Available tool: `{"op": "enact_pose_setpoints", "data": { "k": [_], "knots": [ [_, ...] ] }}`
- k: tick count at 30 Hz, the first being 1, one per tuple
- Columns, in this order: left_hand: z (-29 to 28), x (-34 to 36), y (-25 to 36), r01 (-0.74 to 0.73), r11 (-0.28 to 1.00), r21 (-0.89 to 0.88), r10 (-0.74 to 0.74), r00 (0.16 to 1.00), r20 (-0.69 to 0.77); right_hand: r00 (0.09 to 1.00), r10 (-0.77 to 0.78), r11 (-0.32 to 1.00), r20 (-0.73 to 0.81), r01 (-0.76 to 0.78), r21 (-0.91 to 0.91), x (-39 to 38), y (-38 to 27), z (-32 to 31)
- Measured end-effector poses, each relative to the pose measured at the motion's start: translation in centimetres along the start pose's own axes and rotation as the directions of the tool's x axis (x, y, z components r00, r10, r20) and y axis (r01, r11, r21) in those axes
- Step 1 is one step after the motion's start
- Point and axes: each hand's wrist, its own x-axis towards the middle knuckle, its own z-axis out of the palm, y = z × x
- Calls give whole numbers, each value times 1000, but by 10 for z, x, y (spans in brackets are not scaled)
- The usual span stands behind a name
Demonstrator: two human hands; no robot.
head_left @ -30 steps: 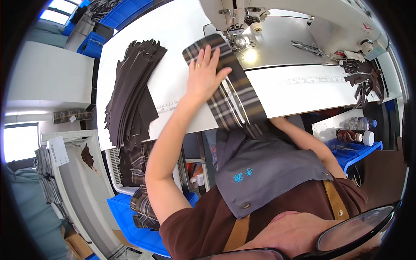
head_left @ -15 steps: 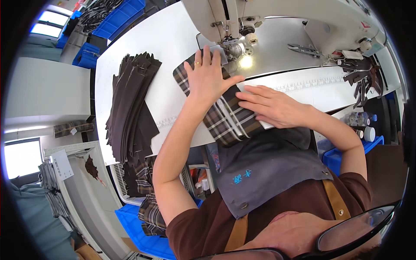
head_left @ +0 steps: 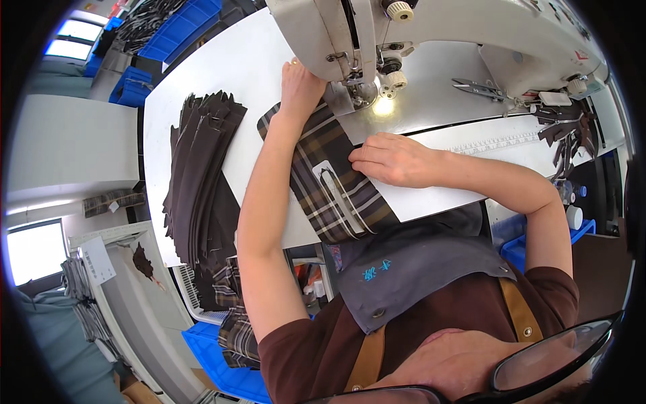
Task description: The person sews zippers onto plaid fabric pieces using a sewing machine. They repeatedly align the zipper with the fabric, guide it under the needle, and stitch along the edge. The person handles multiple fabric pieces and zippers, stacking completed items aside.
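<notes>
A plaid fabric piece (head_left: 319, 151) in brown, black and white lies on the white table, its far end close to the sewing machine's needle area (head_left: 360, 94). On its near half is a long slot with a pale border (head_left: 340, 198). My left hand (head_left: 301, 87) is at the far end of the fabric, fingers bent and closed on it; the machine head partly hides the fingertips. With its fingers pressed together, my right hand (head_left: 393, 159) pinches the fabric's right edge.
Left of the fabric lies a pile of dark brown cloth strips (head_left: 202, 175). Thread snips (head_left: 479, 89) rest on the machine bed at right, near dark scraps (head_left: 568, 131). A ruler strip (head_left: 494, 143) runs along the table. Plaid pieces hang over a blue bin (head_left: 229, 367) below.
My left hand has gone from spread flat to bent fingers, farther away beside the machine head. My right hand has closed from flat to a pinch. More plaid and the slot now show.
</notes>
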Motion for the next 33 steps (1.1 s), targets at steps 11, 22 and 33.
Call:
{"op": "enact_pose_setpoints", "data": {
  "k": [11,22,33],
  "knots": [
    [-76,-42,70,229,947,226,-272,945,183,972,164,962,-166,-195,-193,0,55,-7],
    [-46,-64,108,73,983,170,-90,991,97,841,540,803,28,-505,-318,-5,74,-25],
    [-46,-64,102,2,987,161,-15,997,82,739,667,745,-96,-664,70,-22,74,-31]
  ]
}}
